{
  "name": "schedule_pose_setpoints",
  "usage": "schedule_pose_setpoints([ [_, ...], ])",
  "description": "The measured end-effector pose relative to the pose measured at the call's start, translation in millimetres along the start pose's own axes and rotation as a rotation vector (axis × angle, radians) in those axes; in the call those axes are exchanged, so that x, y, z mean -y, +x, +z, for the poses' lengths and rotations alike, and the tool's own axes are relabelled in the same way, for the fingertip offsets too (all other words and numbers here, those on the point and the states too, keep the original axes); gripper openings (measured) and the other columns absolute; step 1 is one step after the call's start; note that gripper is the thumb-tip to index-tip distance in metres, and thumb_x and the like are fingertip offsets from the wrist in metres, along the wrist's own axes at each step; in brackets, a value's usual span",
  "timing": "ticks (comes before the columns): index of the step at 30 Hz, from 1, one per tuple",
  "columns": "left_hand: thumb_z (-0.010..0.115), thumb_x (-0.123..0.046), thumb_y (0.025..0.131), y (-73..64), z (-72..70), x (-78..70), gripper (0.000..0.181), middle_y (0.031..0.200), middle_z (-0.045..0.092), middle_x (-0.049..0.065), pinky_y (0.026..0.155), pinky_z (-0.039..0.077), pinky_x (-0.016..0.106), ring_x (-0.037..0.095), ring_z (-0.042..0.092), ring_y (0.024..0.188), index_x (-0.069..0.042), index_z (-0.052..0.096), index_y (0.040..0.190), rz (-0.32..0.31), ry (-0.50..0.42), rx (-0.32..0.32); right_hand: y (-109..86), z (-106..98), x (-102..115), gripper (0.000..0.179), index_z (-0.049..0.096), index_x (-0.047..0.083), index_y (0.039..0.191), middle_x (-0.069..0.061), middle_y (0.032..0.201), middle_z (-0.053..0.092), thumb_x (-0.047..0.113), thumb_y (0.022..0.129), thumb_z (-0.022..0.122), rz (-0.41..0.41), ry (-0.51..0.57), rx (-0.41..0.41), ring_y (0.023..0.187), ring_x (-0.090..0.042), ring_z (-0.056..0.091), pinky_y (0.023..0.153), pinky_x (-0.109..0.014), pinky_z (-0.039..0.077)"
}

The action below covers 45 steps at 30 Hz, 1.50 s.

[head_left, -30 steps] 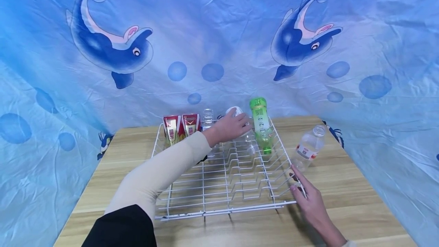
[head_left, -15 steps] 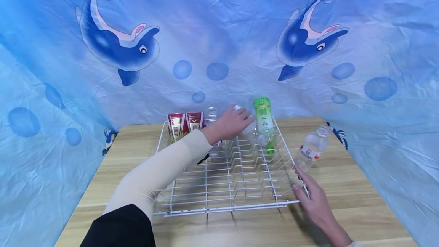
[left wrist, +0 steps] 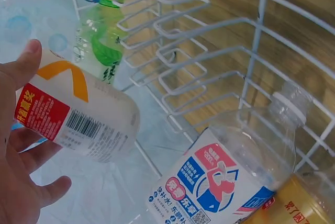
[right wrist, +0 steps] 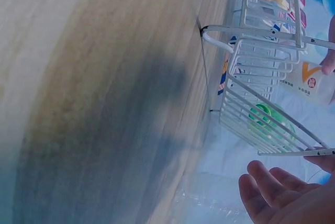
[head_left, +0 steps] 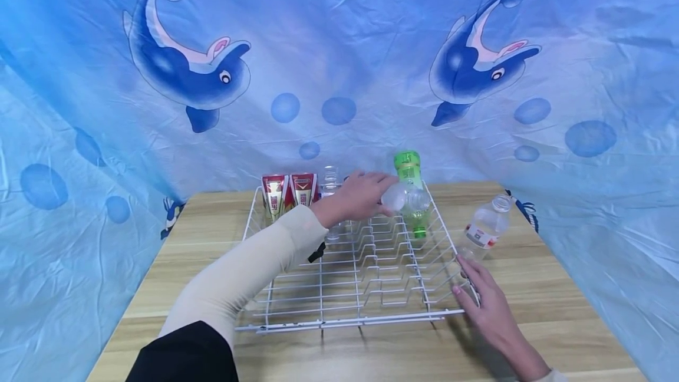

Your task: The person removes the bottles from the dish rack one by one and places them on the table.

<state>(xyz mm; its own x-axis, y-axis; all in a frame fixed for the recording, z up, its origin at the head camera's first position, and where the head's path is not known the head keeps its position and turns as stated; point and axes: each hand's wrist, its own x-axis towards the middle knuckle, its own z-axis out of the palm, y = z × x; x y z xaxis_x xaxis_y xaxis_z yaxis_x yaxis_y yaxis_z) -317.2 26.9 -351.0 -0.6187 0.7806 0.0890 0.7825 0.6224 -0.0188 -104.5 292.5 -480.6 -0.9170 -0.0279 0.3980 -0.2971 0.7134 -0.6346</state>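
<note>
In the head view my left hand [head_left: 361, 196] reaches across to the rack's back right and holds a clear, white-labelled plastic bottle tilted over the wires. Seen from the left wrist, this bottle [left wrist: 78, 109] has an orange stripe and a red patch; thumb and fingers are around its label. Right beside it leans an upside-down green bottle [head_left: 408, 171], partly covered by the held one. My right hand [head_left: 488, 305] grips the right rim of the white wire dish rack [head_left: 339, 325], thumb on the inner side. Its other fingers hang loosely outside the rim in the right wrist view.
Two red-and-gold cartons [head_left: 289, 193] stand at the rack's back left. Next to them is a clear bottle [head_left: 330, 178] with a blue and pink label. Another clear bottle [head_left: 485, 229] is on the wooden table, right of the rack. Dolphin-print cloth hangs behind.
My left hand has turned the bottle and shifted it right, so it now overlaps the green bottle. The right hand stays on the rack rim. The head view has shifted slightly.
</note>
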Motion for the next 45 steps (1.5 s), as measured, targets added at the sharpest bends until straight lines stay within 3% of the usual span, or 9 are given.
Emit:
schedule_pose_setpoints([
  [4,0.068,-0.06,0.089,-1.1,2.2,-0.4,0.085,0.151,0.05,0.003,0.108,0.04,0.048,0.021,0.05,0.133,-0.018,0.039,0.156,-0.03,-0.113,-0.023,-0.4,0.3,0.5,0.062,0.043,0.003,0.152,-0.026,0.143,0.047,0.012,0.094,0.065,-0.003,-0.003,0.0,0.115,-0.045,0.056,0.093,-0.076,0.037],
  [7,0.073,-0.051,0.089,-2.4,4.3,-0.7,0.079,0.135,0.061,0.002,0.094,0.051,0.039,0.017,0.062,0.111,-0.016,0.043,0.153,-0.062,-0.337,-0.039,-0.5,-0.4,2.0,0.062,0.044,0.001,0.151,-0.026,0.142,0.047,0.012,0.094,0.066,-0.003,-0.006,0.003,0.113,-0.044,0.057,0.092,-0.076,0.039],
  [11,0.077,-0.042,0.089,-4.9,6.2,-1.9,0.071,0.112,0.065,-0.003,0.078,0.055,0.032,0.012,0.063,0.092,-0.014,0.047,0.148,-0.124,-0.649,-0.053,-0.4,-1.7,4.5,0.061,0.044,0.0,0.15,-0.026,0.142,0.047,0.014,0.095,0.065,0.001,-0.014,0.013,0.113,-0.045,0.058,0.091,-0.076,0.04],
  [21,0.075,-0.043,0.091,-11.7,8.1,-3.9,0.066,0.112,0.065,-0.001,0.075,0.056,0.033,0.016,0.064,0.095,-0.018,0.049,0.147,-0.183,-0.928,-0.044,-0.8,-1.0,6.0,0.062,0.043,0.001,0.151,-0.025,0.141,0.048,0.012,0.095,0.066,0.009,-0.01,0.018,0.111,-0.045,0.059,0.091,-0.075,0.04],
  [24,0.074,-0.042,0.092,-13.0,8.5,-4.5,0.066,0.113,0.065,0.0,0.075,0.057,0.033,0.017,0.064,0.095,-0.018,0.048,0.147,-0.179,-0.971,-0.046,-0.2,-1.9,7.0,0.062,0.043,0.0,0.151,-0.026,0.141,0.048,0.012,0.095,0.066,0.014,-0.017,0.025,0.114,-0.047,0.057,0.092,-0.076,0.038],
  [31,0.076,-0.042,0.09,-17.3,9.9,-10.9,0.066,0.109,0.066,-0.003,0.075,0.057,0.031,0.014,0.064,0.095,-0.016,0.05,0.145,-0.167,-0.96,-0.046,10.6,-10.5,16.2,0.065,0.047,-0.002,0.147,-0.027,0.146,0.045,0.015,0.091,0.072,-0.017,-0.071,0.039,0.128,-0.054,0.044,0.097,-0.075,0.035],
  [39,0.078,-0.032,0.091,-21.4,7.5,-23.7,0.056,0.11,0.067,-0.004,0.079,0.058,0.029,0.011,0.065,0.102,-0.014,0.055,0.139,-0.049,-1.025,-0.056,41.7,-26.7,42.1,0.067,0.05,0.001,0.145,-0.027,0.145,0.048,0.014,0.086,0.077,-0.105,-0.074,-0.009,0.122,-0.053,0.05,0.095,-0.072,0.039],
  [45,0.078,-0.032,0.09,-24.8,8.4,-31.7,0.056,0.11,0.066,-0.004,0.078,0.059,0.028,0.012,0.065,0.101,-0.014,0.055,0.138,-0.023,-1.038,-0.042,66.1,-29.2,59.0,0.071,0.043,-0.001,0.15,-0.025,0.144,0.051,0.016,0.09,0.078,-0.058,0.07,0.113,0.123,-0.044,0.056,0.094,-0.058,0.052],
])
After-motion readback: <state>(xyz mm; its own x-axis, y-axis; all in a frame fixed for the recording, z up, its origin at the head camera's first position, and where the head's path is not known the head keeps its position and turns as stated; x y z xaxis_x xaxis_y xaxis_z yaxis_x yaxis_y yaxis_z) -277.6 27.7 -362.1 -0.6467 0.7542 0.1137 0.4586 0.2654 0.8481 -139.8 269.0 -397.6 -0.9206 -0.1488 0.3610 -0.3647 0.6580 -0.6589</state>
